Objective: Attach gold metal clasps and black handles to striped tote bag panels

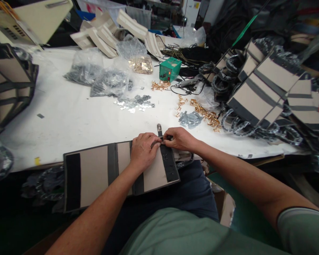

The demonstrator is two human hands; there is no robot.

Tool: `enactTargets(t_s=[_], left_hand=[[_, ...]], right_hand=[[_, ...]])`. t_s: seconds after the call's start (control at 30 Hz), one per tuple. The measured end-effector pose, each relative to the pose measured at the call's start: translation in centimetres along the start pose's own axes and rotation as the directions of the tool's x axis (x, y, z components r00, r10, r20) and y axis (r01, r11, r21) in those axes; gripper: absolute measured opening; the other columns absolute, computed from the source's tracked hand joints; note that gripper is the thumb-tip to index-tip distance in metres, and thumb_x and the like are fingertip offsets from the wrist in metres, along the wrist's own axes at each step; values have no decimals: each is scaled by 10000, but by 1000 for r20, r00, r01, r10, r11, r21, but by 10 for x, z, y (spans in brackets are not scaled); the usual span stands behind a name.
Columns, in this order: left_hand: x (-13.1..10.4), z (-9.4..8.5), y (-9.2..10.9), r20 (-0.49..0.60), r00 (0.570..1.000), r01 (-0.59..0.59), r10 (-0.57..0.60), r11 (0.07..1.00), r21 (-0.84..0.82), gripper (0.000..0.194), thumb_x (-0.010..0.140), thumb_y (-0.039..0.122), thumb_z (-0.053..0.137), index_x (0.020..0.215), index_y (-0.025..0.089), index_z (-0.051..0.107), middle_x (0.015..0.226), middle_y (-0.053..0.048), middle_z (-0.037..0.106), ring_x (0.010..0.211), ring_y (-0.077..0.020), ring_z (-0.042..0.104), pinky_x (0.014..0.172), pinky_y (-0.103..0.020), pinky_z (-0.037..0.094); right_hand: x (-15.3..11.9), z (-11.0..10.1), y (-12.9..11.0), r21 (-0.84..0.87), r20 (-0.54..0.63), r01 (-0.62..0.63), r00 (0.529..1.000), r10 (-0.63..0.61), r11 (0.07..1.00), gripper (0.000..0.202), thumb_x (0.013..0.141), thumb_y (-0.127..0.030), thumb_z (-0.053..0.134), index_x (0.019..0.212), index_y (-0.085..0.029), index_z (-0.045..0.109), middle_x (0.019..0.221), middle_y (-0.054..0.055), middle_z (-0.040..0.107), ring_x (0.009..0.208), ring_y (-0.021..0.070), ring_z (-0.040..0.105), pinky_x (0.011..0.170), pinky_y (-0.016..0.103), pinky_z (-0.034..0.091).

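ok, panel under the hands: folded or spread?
Spread: the panel shows its beige sections side by side, either side of the left hand.

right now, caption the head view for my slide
Left hand and right hand meet at a beige-and-black panel, gold-coloured pieces scattered beyond.

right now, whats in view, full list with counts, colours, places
table: one, white, centre
open panel: one, beige and black, table's near edge
strap: one, black, panel's far right
silvery pieces: many, silver, mid table
grey pieces: many, grey, centre right
gold pieces: many, gold, centre right
green box: one, green, far side
corded tool: one, grey, right of box
plastic bags: several, clear, left of box
curved pieces: several, cream, far end
panelled pieces: several, beige and black, right side, left edge
shirt: one, green, below
left hand: one, bare, on panel
right hand: one, bare, at strap
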State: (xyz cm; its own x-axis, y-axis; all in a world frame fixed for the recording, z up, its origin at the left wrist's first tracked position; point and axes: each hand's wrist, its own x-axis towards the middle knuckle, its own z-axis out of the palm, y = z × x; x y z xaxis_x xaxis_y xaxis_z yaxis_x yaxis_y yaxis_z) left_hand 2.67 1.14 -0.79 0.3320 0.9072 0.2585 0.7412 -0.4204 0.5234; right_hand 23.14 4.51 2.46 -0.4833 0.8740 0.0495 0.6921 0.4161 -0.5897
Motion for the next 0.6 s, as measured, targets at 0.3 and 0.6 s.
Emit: enactTargets(t_s=[0.3, 0.6], left_hand=[[-1, -1, 3, -17, 1000, 17, -17, 1000, -2, 131, 938, 291, 608, 1020, 294, 710, 1154, -19, 699, 1113, -258, 590, 938, -450, 405], [-1, -1, 6, -35, 999, 22, -22, 1000, 2, 165, 930, 274, 610, 1055, 299, 715, 1137, -17, 703, 1088, -260, 585, 919, -445, 412]], right_hand=[[-1, -18, 5, 150, 155, -28, 988, 5, 988, 239, 794, -179, 721, 1021, -199, 792, 970, 19, 765, 892, 167, 668, 803, 247, 464], [3, -12, 2, 125, 102, -177, 981, 165, 976, 152, 797, -233, 679, 873, -181, 800, 708, -23, 704, 647, 113, 567, 613, 224, 373]])
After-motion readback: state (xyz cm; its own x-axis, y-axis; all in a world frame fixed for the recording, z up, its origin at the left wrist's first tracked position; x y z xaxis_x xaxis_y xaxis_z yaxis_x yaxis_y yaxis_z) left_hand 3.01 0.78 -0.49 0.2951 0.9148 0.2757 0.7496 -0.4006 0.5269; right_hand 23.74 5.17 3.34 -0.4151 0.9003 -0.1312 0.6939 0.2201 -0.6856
